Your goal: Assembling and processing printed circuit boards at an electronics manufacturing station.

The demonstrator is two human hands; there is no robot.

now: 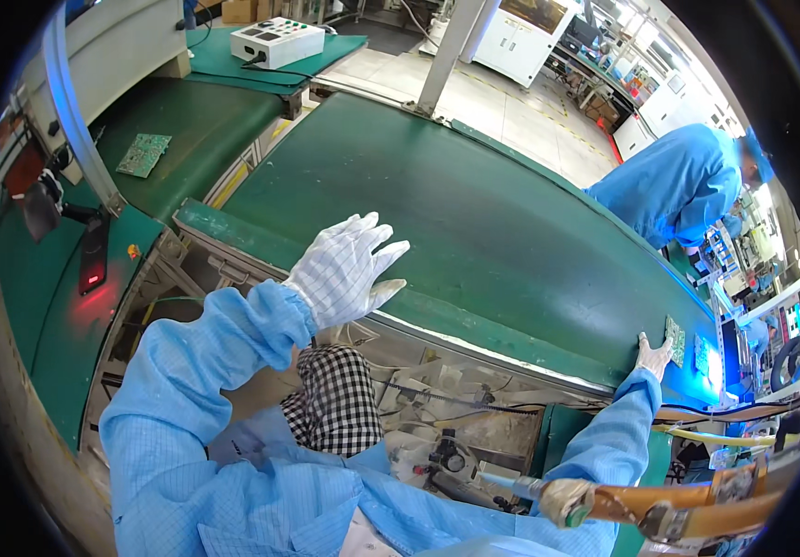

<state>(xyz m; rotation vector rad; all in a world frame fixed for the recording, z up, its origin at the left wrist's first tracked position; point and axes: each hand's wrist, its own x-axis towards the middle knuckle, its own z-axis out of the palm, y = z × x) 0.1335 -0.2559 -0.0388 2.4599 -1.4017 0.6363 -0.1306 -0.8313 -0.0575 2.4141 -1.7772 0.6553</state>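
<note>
My left hand (pixel 344 269), in a white glove with a blue sleeve, hovers open over the near edge of the green conveyor belt (pixel 474 213), fingers spread, holding nothing. My right hand (pixel 653 356), also gloved, reaches far right and rests on the belt's edge, its fingertips at a small green circuit board (pixel 676 339). Whether it grips that board is unclear. Another green circuit board (pixel 143 154) lies on a second green belt at the far left.
A white control box (pixel 277 42) sits on a green mat at the top. A person in a blue coat (pixel 678 186) bends over at the right. Open machinery with cables (pixel 446 418) lies below the belt. A tool with a yellow handle (pixel 660 511) sits lower right.
</note>
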